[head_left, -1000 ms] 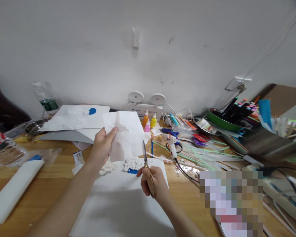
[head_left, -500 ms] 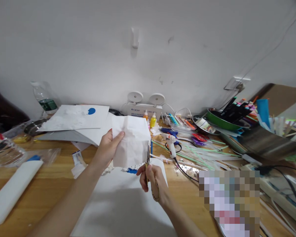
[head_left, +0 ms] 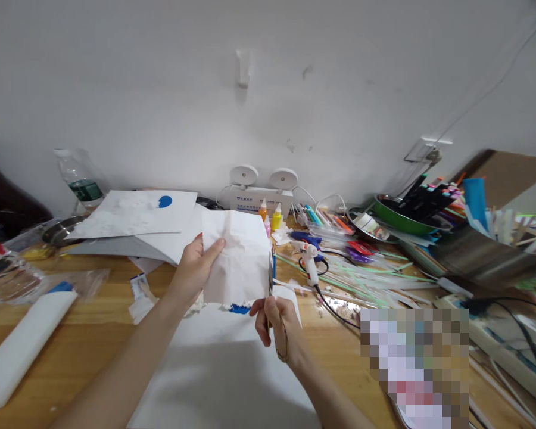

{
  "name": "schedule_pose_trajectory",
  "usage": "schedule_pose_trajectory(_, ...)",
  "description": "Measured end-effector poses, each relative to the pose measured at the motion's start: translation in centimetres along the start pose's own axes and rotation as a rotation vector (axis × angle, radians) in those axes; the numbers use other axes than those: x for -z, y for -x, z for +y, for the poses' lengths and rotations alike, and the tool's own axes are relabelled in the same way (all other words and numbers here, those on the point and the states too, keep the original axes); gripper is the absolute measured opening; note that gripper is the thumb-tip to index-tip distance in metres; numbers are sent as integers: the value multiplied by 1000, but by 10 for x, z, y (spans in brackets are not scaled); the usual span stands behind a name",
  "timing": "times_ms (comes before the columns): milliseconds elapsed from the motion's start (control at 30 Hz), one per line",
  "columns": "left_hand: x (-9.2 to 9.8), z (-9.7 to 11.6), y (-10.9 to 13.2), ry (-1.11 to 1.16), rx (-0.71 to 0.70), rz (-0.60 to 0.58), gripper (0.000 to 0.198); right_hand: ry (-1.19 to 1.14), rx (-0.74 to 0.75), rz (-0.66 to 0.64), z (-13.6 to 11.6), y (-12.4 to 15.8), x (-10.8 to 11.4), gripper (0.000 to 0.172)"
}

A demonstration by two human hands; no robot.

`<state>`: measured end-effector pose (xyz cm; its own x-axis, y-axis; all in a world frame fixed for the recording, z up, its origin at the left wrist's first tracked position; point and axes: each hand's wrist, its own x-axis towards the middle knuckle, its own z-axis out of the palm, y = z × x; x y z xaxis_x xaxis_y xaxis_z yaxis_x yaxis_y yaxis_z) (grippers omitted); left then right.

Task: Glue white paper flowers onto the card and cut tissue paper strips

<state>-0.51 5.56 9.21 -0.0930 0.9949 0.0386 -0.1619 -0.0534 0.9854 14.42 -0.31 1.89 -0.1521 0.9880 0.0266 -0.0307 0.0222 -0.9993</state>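
My left hand [head_left: 200, 262] pinches a creased white sheet of paper [head_left: 239, 256] by its left side, thumb on the front face. The paper is held up above the table. In my right hand [head_left: 274, 322] is a pair of scissors [head_left: 282, 345], fingers in the gold-toned handle loops. The blades point upward along the paper's right edge and look close together. Below both hands lies a larger white sheet or board [head_left: 232, 363] on the wooden table. Blue material and white crumbs [head_left: 240, 309] show just under the paper's lower edge, partly hidden by it.
A white glue gun [head_left: 310, 262] with a black cord stands right of the scissors. Paint bottles [head_left: 276, 217] and a white router-like box [head_left: 259, 199] sit behind. Stacked white boards [head_left: 134, 214] lie back left, a white strip [head_left: 31, 345] at left, pens in a green pan [head_left: 399, 217] at right.
The scissors and my right hand have shifted very slightly right, and their blades look nearer together. The paper's right edge has moved a little with them. My left hand keeps its grip.
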Motion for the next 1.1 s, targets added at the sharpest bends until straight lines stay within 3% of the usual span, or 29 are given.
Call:
schedule_pose_trajectory(267, 1, 1, 0, -12, -17, 1, 40, 66, -50, 45, -8, 0, -1, 61)
schedule_pose_trajectory(833, 4, -2, -3, -31, -37, 8, 35, 21, -121, 11, 5, -3, -1, 58)
schedule_pose_trajectory(1100, -1, 0, 2, -22, -10, -2, 41, -19, -61, 8, -3, 1, 0, 63)
